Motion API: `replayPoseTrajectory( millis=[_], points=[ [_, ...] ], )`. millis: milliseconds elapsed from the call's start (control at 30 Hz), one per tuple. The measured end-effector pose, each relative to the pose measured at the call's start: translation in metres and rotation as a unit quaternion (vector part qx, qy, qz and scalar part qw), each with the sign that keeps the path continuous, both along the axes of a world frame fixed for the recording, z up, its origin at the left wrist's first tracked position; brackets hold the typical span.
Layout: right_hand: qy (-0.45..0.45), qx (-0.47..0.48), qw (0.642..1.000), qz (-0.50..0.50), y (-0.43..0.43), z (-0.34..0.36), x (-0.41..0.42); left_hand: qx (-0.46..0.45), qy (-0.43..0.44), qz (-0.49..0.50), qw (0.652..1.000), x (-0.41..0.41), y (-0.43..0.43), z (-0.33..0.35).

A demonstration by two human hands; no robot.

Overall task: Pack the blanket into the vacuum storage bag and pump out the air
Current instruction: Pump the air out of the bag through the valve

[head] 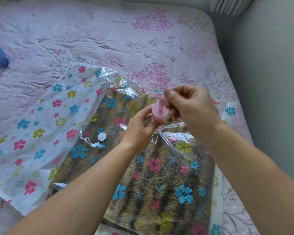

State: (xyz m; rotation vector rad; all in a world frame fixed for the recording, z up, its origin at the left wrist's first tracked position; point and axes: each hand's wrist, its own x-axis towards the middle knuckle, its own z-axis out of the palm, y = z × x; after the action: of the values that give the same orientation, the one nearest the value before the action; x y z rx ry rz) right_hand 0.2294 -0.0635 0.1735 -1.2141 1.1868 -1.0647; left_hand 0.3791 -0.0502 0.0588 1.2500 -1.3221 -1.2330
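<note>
The blanket lies inside the flowered bag near the right edge of the bed. The left hand grips the barrel of the pink pump, which stands on the bag. The right hand is closed round its blurred handle. A white cap rests on the bag nearby. Pumping well likely means pressing the barrel square on the valve so no air leaks back, and pulling full, even strokes.
</note>
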Motion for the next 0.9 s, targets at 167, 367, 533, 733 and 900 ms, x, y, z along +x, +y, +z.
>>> replayPoseTrajectory(
  millis=[167, 367, 533, 733, 900],
  points=[
    [-0.138, -0.156, 0.978, 0.025, -0.005, 0.061, -0.013, -0.001, -0.014, -0.002, 1.0, 0.0, 0.001, -0.001],
    [-0.015, 0.007, 1.0, -0.027, 0.009, -0.01, 0.004, 0.001, 0.014, 0.013, 1.0, -0.002, 0.002, 0.001],
    [0.015, 0.03, 0.999, -0.016, 0.006, -0.01, 0.001, -0.004, 0.012, 0.011, 1.0, -0.001, 0.003, 0.001],
    [-0.144, -0.148, 0.978, 0.013, -0.001, 0.059, -0.012, -0.003, 0.011, 0.007, 1.0, -0.002, 0.002, 0.003],
    [-0.059, -0.046, 0.997, -0.016, 0.002, 0.007, 0.0, 0.001, 0.029, 0.008, 1.0, -0.003, 0.001, 0.004]
  ],
)
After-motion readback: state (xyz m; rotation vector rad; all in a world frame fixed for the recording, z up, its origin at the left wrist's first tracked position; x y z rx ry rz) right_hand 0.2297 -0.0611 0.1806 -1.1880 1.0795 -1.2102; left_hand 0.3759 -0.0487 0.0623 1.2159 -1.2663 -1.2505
